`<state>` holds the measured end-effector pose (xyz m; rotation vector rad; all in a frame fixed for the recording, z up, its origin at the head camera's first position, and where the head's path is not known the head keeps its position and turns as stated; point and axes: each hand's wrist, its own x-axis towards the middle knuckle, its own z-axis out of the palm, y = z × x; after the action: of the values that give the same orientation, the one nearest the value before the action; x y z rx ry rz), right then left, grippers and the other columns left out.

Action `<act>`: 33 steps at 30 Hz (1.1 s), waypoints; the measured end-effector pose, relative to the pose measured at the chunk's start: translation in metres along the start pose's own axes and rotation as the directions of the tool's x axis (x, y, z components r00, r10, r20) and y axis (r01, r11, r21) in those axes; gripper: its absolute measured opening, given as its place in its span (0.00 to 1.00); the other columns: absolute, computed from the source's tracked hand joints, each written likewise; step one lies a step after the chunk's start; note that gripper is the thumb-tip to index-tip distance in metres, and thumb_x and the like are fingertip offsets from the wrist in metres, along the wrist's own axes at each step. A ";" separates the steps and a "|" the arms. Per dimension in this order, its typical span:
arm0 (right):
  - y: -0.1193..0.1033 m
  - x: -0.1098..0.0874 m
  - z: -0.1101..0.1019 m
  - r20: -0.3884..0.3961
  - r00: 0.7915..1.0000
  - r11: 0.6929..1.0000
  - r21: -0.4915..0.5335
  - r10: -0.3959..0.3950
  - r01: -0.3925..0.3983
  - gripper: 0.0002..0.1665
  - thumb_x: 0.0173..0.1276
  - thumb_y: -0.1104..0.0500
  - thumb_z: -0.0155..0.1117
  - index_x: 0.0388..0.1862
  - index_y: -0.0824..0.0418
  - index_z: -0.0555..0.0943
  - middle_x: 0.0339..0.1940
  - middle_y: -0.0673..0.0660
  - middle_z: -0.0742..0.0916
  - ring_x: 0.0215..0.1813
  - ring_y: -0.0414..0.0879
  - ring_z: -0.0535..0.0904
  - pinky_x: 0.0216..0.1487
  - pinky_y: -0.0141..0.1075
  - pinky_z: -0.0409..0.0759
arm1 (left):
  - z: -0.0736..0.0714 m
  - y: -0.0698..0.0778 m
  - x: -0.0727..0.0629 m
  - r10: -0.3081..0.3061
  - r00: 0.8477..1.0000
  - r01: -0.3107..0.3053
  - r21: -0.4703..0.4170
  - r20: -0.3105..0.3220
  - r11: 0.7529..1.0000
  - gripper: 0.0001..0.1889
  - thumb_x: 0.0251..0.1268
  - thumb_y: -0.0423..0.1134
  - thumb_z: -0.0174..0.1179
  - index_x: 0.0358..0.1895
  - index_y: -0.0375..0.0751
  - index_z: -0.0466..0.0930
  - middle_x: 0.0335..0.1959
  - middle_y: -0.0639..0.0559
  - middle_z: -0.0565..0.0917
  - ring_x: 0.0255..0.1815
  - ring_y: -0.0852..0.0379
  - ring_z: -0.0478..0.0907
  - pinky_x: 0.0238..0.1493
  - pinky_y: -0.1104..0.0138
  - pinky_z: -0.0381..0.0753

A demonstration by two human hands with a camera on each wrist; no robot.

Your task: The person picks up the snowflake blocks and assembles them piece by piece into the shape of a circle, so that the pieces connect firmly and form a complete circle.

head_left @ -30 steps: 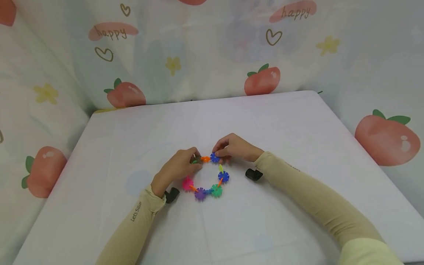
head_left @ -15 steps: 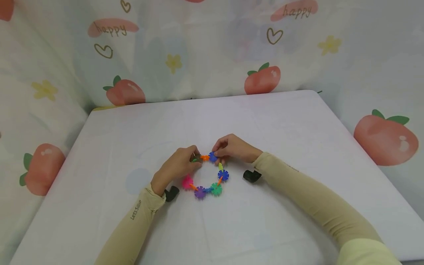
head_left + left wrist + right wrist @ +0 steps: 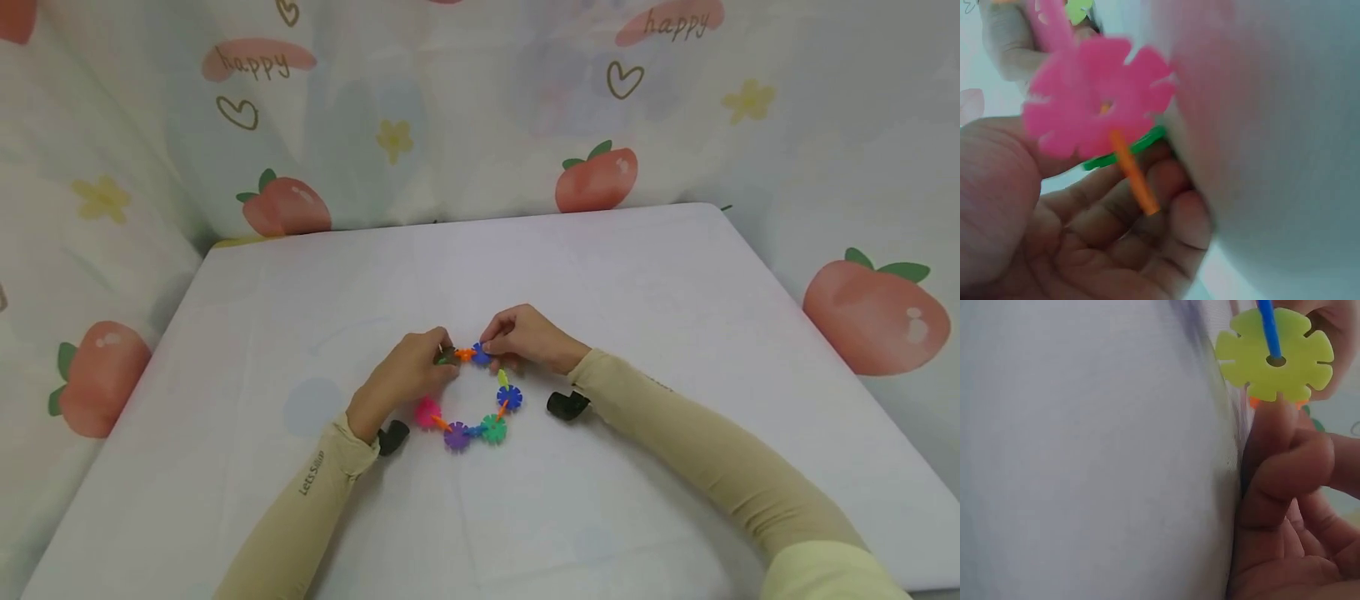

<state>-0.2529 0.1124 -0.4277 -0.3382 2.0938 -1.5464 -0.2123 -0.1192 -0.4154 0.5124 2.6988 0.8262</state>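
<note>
A ring of interlocking notched plastic discs lies on the table in the head view. Along it run a pink disc [image 3: 428, 412], a purple disc [image 3: 457, 436], a green disc [image 3: 494, 429], a blue disc [image 3: 510, 397] and a yellow disc [image 3: 503, 378]. My left hand [image 3: 408, 367] pinches the far left part, where a dark disc [image 3: 447, 356] is partly covered by fingers. My right hand [image 3: 528, 337] pinches the far blue disc [image 3: 481, 353], beside an orange disc [image 3: 465, 355]. Close to the left palm, a green disc [image 3: 1147, 140] shows edge-on behind the pink one.
White cloth covers the table [image 3: 637, 283]. A printed fabric backdrop [image 3: 480, 108] rises behind and beside it. Black wrist-worn pieces [image 3: 567, 406] hang by both wrists, close to the ring.
The far blue disc has shifted slightly left, closer to the orange disc, with my right hand. My left hand keeps its hold almost in place. The head view has tilted a little.
</note>
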 end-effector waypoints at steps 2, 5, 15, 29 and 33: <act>0.000 0.000 0.001 -0.010 1.000 1.000 -0.030 -0.001 0.001 0.06 0.73 0.67 0.70 0.45 0.69 0.87 0.29 0.58 0.89 0.24 0.44 0.79 0.25 0.32 0.72 | -0.001 0.004 -0.005 -0.032 0.999 0.034 0.067 -0.023 0.997 0.23 0.75 0.39 0.69 0.65 0.32 0.77 0.49 0.41 0.85 0.47 0.45 0.80 0.54 0.53 0.81; 0.000 0.000 0.002 -0.007 1.000 0.999 -0.051 0.008 -0.008 0.06 0.73 0.66 0.71 0.46 0.68 0.88 0.29 0.56 0.88 0.22 0.43 0.76 0.24 0.31 0.69 | 0.003 0.018 -0.022 -0.020 0.987 0.054 0.217 -0.157 0.975 0.28 0.75 0.44 0.70 0.69 0.32 0.75 0.52 0.38 0.83 0.52 0.39 0.79 0.57 0.48 0.80; -0.002 -0.001 0.000 -0.022 0.999 0.998 -0.060 0.026 -0.027 0.09 0.72 0.65 0.72 0.48 0.67 0.88 0.28 0.54 0.86 0.24 0.42 0.74 0.24 0.30 0.67 | 0.064 0.085 -0.045 0.136 0.906 0.090 0.496 -0.401 0.864 0.25 0.68 0.60 0.71 0.25 0.42 0.82 0.24 0.46 0.82 0.35 0.45 0.80 0.40 0.55 0.75; 0.010 -0.002 -0.004 0.027 1.000 0.999 0.034 -0.012 0.011 0.07 0.70 0.69 0.70 0.46 0.70 0.88 0.33 0.55 0.88 0.24 0.41 0.73 0.24 0.29 0.66 | 0.063 0.063 -0.028 0.046 0.935 0.048 0.255 -0.351 0.966 0.28 0.71 0.45 0.69 0.13 0.47 0.66 0.11 0.61 0.56 0.12 0.61 0.56 0.18 0.68 0.53; 0.012 -0.006 -0.008 0.036 0.999 0.999 0.038 -0.033 0.031 0.07 0.70 0.69 0.69 0.45 0.70 0.87 0.32 0.55 0.87 0.24 0.41 0.73 0.23 0.29 0.66 | 0.061 0.062 -0.026 0.034 0.952 0.011 0.144 -0.304 0.989 0.24 0.72 0.45 0.69 0.17 0.45 0.72 0.11 0.61 0.61 0.13 0.62 0.59 0.17 0.70 0.54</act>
<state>-0.2509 0.1252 -0.4354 -0.3855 2.0379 -1.5837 -0.1513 -0.0524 -0.4240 0.4646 3.0604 0.7719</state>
